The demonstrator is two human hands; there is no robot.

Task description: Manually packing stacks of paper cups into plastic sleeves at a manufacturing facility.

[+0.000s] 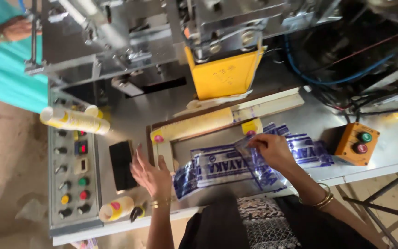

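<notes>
Fingers point(255, 141) of the right hand point(272, 151) were pinched together on the top edge of a clear plastic pouch with blue print point(259, 170), lifting it just above the near edge of the steel counter point(392, 147). Fingers point(140, 154) of the left hand point(152, 176) were spread apart and held nothing; that hand hovered over the counter just left of a flat stack of the same printed pouches point(213, 168), which lay in a shallow cream-coloured frame point(164, 152). More pouches point(307, 150) fanned out to the right of the right hand. Gold bangles point(321, 200) circled the right wrist, and thinner ones the left.

Beside the left hand lay a dark phone point(121, 165), and at the near left corner sat a small roll with a pink centre point(116, 208). Left of that ran a control panel point(72, 177) of knobs and coloured buttons. An orange button box point(356, 143) stood toward the counter's right edge.

Farther back, a long cream roll point(194, 125) rested along the frame's far side, and another pale roll point(73, 120) lay above the panel. Beyond, a yellow chute point(222, 76) hung from the steel machine point(130, 41), with blue cables point(346, 76) at the far right. At the far left corner, another person's hand point(17, 28) and teal sleeve point(10, 83) showed.
</notes>
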